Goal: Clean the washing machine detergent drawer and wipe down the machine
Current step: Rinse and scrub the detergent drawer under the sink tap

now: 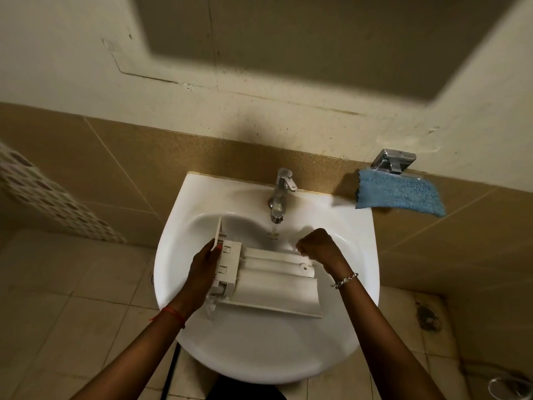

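two hands meet over the sink (pixel 259 356): our left hand (pixel 206 259) wraps its fingers round the front-panel end of the detergent drawer (pixel 274 287), at 9 o'clock of it. our right hand (pixel 318 248) sits at the drawer's 1 o'clock corner with fingers curled tight; whether they pinch that corner or some small tool, we cannot tell. the drawer hangs across the basin, underside up as far as we can judge, just below the tap (pixel 281 194) at 12 o'clock. we take it for light, stiff, hollow plastic, likely slick when wet, with thin clips near the panel that could snap. the thick panel end and the long side rails seem the safest holds. the basin rim curves close at 9 and 3 o'clock, so turning the drawer wants care; there is more room toward 6 o'clock. a blue cloth (pixel 401 194) hangs from a metal holder (pixel 393 161) at 2 o'clock.
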`<action>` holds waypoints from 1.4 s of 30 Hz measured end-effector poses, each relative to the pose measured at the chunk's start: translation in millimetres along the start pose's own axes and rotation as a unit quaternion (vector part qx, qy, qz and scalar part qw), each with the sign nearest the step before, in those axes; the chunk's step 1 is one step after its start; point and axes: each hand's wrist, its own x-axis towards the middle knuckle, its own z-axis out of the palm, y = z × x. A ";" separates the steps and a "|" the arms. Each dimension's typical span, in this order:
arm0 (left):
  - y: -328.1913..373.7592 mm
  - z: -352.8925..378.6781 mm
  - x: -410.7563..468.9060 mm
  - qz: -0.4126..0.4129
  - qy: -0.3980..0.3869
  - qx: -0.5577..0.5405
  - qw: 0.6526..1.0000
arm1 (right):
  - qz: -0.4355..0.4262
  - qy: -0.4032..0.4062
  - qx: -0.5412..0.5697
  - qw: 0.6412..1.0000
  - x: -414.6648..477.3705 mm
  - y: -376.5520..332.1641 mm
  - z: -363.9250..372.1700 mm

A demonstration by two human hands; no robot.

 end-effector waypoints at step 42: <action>-2.0 -43.0 -18.4 -0.016 -0.086 -0.172 0.981 | 0.219 -0.134 0.645 0.720 3.6 -42.3 26.4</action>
